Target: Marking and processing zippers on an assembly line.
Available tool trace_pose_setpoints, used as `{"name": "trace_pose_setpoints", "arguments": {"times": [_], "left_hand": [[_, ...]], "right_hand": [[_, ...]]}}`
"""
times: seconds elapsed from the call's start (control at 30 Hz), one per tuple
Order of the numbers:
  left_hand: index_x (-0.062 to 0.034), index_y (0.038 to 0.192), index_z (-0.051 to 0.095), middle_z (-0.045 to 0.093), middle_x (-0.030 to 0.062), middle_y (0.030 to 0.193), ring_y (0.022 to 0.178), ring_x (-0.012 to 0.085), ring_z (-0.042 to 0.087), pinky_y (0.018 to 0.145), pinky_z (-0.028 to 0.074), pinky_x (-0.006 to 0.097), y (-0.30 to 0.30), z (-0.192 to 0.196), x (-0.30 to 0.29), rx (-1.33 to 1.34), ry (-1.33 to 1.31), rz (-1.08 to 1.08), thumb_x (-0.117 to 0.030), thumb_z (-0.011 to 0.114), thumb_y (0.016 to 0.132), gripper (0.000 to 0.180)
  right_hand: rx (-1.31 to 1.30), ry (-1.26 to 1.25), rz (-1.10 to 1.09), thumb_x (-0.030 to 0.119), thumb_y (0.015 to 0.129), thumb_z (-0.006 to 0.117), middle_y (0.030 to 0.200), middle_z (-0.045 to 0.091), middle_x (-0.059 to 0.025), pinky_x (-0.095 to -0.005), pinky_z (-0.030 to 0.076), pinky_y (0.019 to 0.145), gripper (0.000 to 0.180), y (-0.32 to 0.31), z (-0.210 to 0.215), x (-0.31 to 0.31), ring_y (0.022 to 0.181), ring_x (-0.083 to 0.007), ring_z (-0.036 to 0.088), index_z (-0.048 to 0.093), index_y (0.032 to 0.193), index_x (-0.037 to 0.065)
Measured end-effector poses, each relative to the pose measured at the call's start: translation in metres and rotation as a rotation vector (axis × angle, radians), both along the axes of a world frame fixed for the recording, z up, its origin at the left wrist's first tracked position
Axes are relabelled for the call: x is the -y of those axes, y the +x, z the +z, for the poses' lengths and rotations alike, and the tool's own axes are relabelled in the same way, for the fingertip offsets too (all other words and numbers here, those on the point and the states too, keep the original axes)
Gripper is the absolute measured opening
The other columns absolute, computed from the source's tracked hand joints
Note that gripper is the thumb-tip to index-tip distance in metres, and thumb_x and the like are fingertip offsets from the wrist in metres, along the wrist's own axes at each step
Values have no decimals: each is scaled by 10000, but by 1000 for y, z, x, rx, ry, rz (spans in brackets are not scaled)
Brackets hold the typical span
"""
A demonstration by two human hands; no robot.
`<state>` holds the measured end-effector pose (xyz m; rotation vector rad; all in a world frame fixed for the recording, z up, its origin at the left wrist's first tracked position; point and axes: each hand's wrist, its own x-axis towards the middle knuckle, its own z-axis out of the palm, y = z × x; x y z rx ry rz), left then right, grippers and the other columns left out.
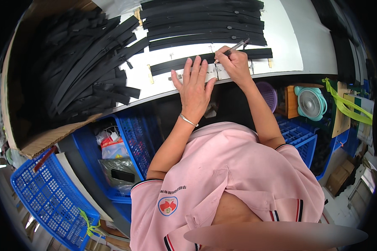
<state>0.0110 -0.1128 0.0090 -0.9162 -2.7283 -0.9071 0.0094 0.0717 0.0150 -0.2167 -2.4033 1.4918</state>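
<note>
A single black fabric strip (262, 53), which looks like a zipper tape, lies across the white tabletop (282, 44) near its front edge. My left hand (192, 88) rests flat by the strip's lower edge, fingers spread, fingertips on or beside it. In my right hand (236, 69) a pen (239, 44) is pinched, its tip hidden by my fingers, close to the strip's middle. Beyond both hands, several similar black strips (201, 23) lie side by side, some with small round dark pieces on them. Dark marks show on the white surface beside my left fingers.
To the left, a cardboard box (56, 136) holds a heap of black strips (86, 62), some hanging over onto the table. Blue plastic crates (54, 194) stand below. Right of me are a purple basket (267, 95) and a turquoise fan (311, 103).
</note>
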Motion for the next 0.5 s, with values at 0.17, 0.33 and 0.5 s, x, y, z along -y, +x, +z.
{"name": "trace_pose_setpoints", "arguments": {"times": [0.17, 0.33, 0.5], "left_hand": [[-83, 1418, 595, 530, 84, 1518, 1466, 286, 400, 1201, 98, 631, -1, 0, 0, -15, -12, -7, -320, 724, 935, 554], [-88, 1425, 592, 533, 86, 1515, 1460, 291, 405, 1201, 97, 630, -1, 0, -1, -27, -27, -4, -318, 733, 929, 565], [-120, 1444, 588, 518, 69, 1538, 1468, 279, 399, 1213, 87, 583, 0, 0, -1, -21, -40, -14, -301, 730, 937, 557]], "right_hand": [[-43, 22, -29, 111, 938, 656, 690, 665, -65, -279, 464, 567, 183, -2, -8, 1, 584, -106, 596, 709, 839, -32], [-113, 14, -65, 156, 912, 669, 616, 617, -87, -301, 436, 514, 168, -3, -4, 4, 494, -149, 548, 715, 824, 20], [-131, 87, -32, 163, 903, 644, 637, 627, -97, -314, 461, 541, 164, 1, 3, -1, 525, -196, 583, 717, 837, 31]]}}
